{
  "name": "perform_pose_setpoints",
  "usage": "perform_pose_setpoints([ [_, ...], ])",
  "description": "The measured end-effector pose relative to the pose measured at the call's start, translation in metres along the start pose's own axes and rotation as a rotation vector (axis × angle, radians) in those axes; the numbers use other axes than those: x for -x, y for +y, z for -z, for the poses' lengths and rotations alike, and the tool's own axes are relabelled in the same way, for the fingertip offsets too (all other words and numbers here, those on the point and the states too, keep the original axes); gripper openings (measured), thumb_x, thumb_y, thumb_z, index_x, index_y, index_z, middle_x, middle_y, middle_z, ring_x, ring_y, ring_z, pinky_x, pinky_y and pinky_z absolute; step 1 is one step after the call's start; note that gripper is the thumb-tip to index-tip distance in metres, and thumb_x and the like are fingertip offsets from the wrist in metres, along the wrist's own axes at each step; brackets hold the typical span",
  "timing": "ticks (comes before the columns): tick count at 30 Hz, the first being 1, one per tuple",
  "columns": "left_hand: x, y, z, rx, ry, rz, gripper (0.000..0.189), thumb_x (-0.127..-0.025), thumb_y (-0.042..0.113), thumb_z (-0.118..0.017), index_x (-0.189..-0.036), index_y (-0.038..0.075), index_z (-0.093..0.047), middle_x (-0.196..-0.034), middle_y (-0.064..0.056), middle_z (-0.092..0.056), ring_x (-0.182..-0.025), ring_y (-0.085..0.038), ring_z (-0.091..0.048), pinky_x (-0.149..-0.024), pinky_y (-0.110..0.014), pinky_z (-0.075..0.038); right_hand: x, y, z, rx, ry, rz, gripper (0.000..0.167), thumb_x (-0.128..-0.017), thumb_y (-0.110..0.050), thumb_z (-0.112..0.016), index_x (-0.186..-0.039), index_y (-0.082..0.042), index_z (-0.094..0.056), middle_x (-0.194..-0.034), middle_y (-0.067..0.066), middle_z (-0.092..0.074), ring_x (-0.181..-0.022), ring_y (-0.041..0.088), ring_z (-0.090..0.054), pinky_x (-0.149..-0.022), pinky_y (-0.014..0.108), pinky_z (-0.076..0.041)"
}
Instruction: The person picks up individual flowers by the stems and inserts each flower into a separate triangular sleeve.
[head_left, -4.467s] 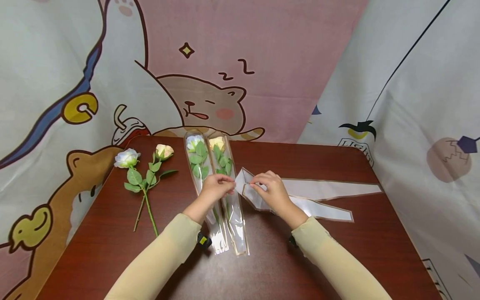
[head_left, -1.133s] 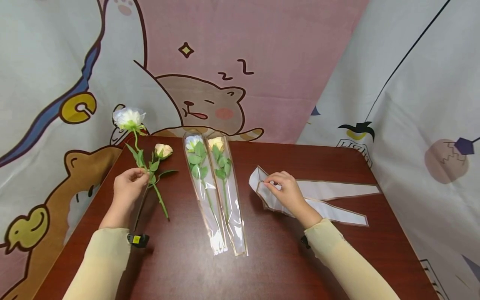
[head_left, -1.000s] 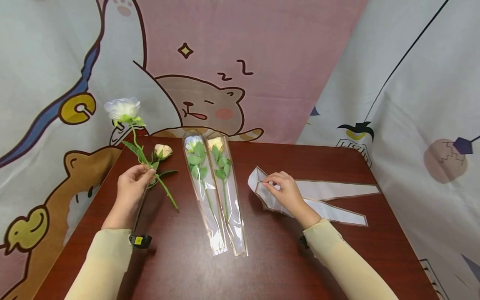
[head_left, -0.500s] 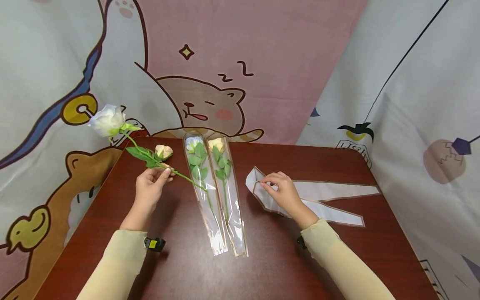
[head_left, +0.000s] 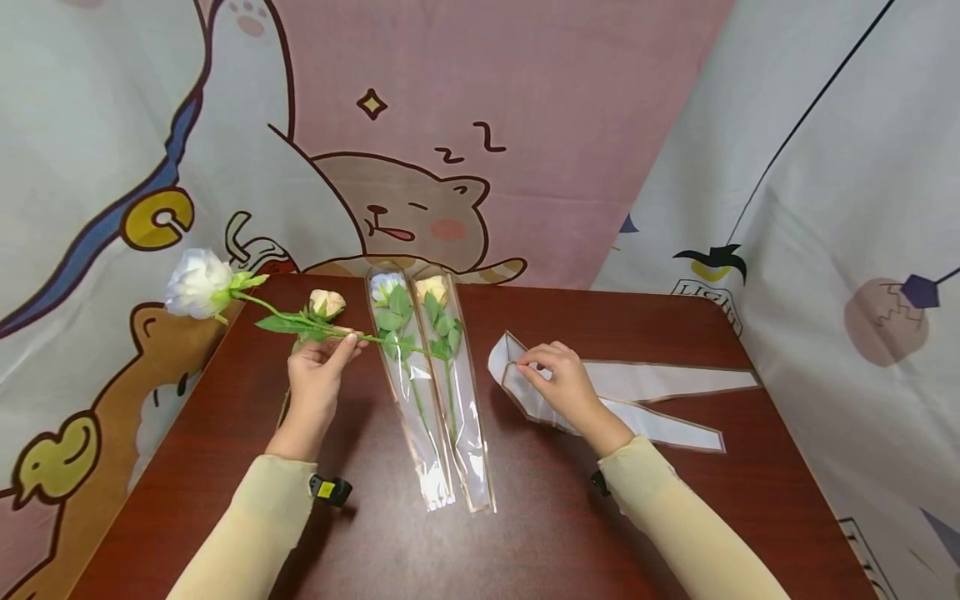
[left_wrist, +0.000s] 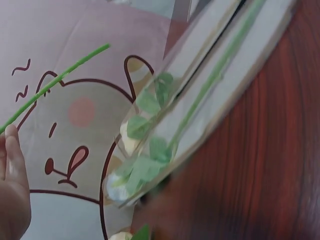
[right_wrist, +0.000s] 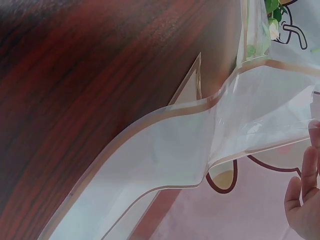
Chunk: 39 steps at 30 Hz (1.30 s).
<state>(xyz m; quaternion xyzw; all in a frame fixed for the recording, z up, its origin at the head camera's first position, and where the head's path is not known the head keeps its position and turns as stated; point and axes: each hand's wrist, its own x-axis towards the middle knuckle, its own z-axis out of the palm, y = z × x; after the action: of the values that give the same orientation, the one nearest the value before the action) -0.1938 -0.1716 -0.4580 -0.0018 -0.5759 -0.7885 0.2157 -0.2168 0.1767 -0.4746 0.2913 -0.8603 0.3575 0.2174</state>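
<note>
In the head view my left hand (head_left: 313,383) pinches the green stem of a pale blue-white rose (head_left: 198,283) between thumb and fingers. The rose is held above the table, nearly level, bloom to the left; its stem end reaches over two sleeved roses. In the left wrist view the bare stem (left_wrist: 60,77) sticks out past my fingers (left_wrist: 14,150). My right hand (head_left: 564,385) pinches the mouth edge of a clear flower sleeve (head_left: 528,402) with gold-brown borders. The right wrist view shows that sleeve (right_wrist: 170,145) bulging open, its mouth facing left in the head view.
A cream-yellow rose (head_left: 327,303) lies on the brown table (head_left: 360,542), partly behind my left hand. Mid-table lie a sleeved blue rose (head_left: 387,287) and a sleeved yellow rose (head_left: 432,289). Another flat sleeve (head_left: 675,379) lies at the right. A printed cloth (head_left: 562,125) hangs behind.
My left hand left the sleeve, picked up the blue-white rose, then moved right, tipping it from upright to nearly level. My right hand kept the sleeve, shifting right, then slightly back left.
</note>
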Motion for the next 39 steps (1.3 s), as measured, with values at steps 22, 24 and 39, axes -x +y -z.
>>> perform_pose_setpoints([
  [22,0.014,-0.006,-0.041,0.012,-0.045,0.063,0.029,-0.084,0.006,-0.07,-0.1,-0.017,-0.06,-0.077,-0.001,-0.072,-0.074,-0.014,-0.071,-0.075,-0.027,-0.057,-0.004,-0.007,-0.004,0.003,0.016,0.039,0.009,-0.076,-0.012,-0.078,-0.084,-0.012,-0.074,-0.084,-0.001,-0.071,-0.07,0.022,-0.057,-0.065,0.026,-0.043],
  [24,0.015,-0.007,-0.044,0.004,-0.048,0.063,0.029,-0.084,0.006,-0.07,-0.1,-0.017,-0.061,-0.076,0.0,-0.072,-0.074,-0.014,-0.071,-0.074,-0.027,-0.057,-0.004,-0.007,-0.004,0.001,0.015,0.037,0.009,-0.076,-0.012,-0.078,-0.084,-0.012,-0.074,-0.084,-0.001,-0.071,-0.071,0.023,-0.057,-0.065,0.026,-0.043],
  [39,0.021,-0.012,-0.064,-0.028,-0.059,0.047,0.027,-0.083,0.0,-0.069,-0.1,-0.02,-0.059,-0.072,0.004,-0.072,-0.071,-0.014,-0.071,-0.075,-0.024,-0.057,-0.005,-0.011,-0.004,0.008,-0.005,0.019,0.007,-0.08,-0.013,-0.075,-0.086,-0.013,-0.074,-0.088,-0.001,-0.072,-0.08,0.014,-0.058,-0.07,0.032,-0.044],
])
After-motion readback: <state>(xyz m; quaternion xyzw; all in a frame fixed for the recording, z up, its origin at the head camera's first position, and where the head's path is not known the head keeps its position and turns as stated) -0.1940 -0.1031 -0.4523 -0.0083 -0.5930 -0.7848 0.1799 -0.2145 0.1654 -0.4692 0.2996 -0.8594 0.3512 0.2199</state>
